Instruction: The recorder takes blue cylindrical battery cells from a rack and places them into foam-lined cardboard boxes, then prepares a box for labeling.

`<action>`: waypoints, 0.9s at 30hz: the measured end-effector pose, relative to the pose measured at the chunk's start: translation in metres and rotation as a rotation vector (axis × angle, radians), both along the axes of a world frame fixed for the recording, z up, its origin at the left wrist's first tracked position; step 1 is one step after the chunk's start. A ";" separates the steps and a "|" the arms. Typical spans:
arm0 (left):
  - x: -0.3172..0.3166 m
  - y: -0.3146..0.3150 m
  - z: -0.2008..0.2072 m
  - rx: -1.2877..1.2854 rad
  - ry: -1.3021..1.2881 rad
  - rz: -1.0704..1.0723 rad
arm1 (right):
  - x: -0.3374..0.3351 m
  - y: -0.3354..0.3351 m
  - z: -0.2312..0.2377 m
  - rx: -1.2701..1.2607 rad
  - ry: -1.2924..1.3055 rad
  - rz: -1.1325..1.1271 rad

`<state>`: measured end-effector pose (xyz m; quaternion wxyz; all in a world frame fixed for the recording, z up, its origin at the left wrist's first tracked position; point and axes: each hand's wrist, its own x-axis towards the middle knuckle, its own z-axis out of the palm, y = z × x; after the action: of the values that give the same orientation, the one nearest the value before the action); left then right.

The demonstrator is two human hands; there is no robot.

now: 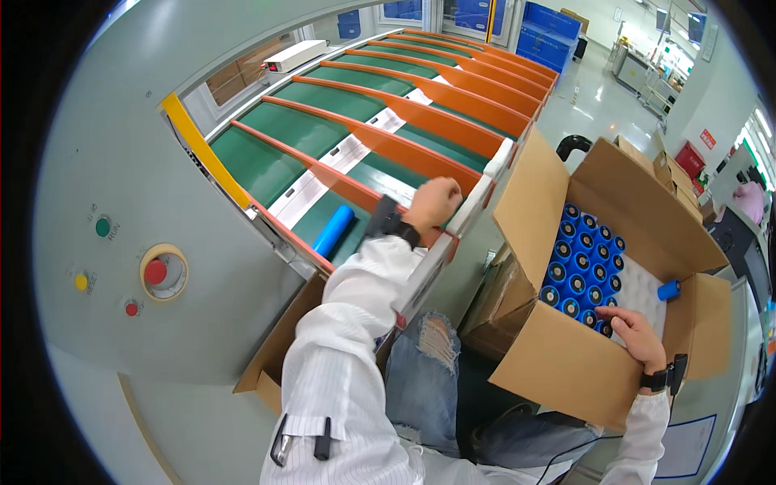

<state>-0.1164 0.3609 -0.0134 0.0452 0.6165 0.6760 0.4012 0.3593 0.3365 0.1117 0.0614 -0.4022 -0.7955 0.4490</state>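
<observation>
My left hand [436, 202] is over the near right end of the conveyor, beside its white end rail [481, 198]. Its fingers are curled inward, and whatever they may hold is hidden. A blue cylindrical battery cell [333, 230] lies in the nearest lane, left of my left wrist. My right hand [638, 335] reaches into an open cardboard box [566, 364], fingers stretched out over the nearest of several upright blue battery cells [580, 261]. These stand in rows on a white pitted tray [643, 283]. One more cell [668, 290] leans at the box's right side.
Orange dividers [412, 137] split the green conveyor belt [275, 153] into lanes. At left, a grey machine panel carries a red button [155, 272] and a green one [103, 226]. Blue crates [546, 40] stand at the back. Another carton [493, 307] sits under the box's left flap.
</observation>
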 end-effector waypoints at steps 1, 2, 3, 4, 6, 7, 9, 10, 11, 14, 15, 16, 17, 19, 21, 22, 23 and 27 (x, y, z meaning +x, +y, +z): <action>-0.012 -0.018 0.012 0.098 -0.034 0.017 | -0.001 0.001 -0.006 0.026 0.027 -0.009; -0.017 -0.032 0.029 0.169 -0.139 0.007 | 0.001 0.002 -0.005 0.038 0.063 -0.029; -0.031 -0.050 0.040 0.160 -0.128 0.058 | -0.001 0.003 -0.006 0.031 0.074 -0.049; -0.050 -0.065 0.046 0.143 -0.032 0.139 | -0.004 0.002 -0.003 0.036 0.071 -0.031; -0.088 -0.098 0.047 0.127 0.094 0.178 | -0.007 0.003 0.003 0.027 0.074 -0.020; -0.097 -0.110 0.043 0.059 0.149 0.245 | -0.006 0.005 0.005 0.017 0.079 -0.027; -0.084 -0.116 0.030 0.018 0.136 0.136 | 0.016 0.019 -0.006 0.112 0.026 -0.005; -0.090 -0.123 0.021 -0.004 0.059 -0.001 | 0.017 0.020 -0.008 0.069 0.038 -0.022; -0.111 -0.137 0.006 -0.006 0.254 -0.026 | 0.018 0.026 -0.020 0.155 0.103 0.050; -0.206 -0.193 -0.031 -0.629 0.224 0.405 | -0.010 0.028 -0.022 0.109 0.244 0.143; -0.202 -0.176 -0.041 -0.672 0.255 0.361 | -0.004 0.034 -0.038 0.152 0.265 0.130; -0.168 -0.154 -0.045 -0.707 0.231 0.282 | 0.009 0.031 -0.037 0.145 0.200 0.134; -0.150 -0.147 -0.042 -0.734 0.212 0.232 | 0.016 0.023 -0.035 0.164 0.207 0.081; -0.116 -0.137 -0.030 -0.769 0.186 0.152 | 0.024 0.013 -0.024 0.112 0.155 0.048; -0.094 -0.134 -0.024 -0.800 0.166 0.090 | 0.024 0.013 -0.032 0.150 0.189 0.034; -0.088 -0.135 -0.019 -0.814 0.154 0.077 | 0.021 0.012 -0.031 0.173 0.214 0.046; -0.083 -0.135 -0.015 -0.826 0.144 0.067 | 0.020 0.013 -0.030 0.173 0.216 0.045; -0.071 -0.135 -0.012 -0.803 0.158 0.028 | 0.013 0.018 -0.029 0.132 0.156 0.035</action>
<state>-0.1871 0.2262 -0.0253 0.2248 0.5695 0.7885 0.0577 0.3724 0.3541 0.0830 0.1415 -0.3472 -0.8232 0.4264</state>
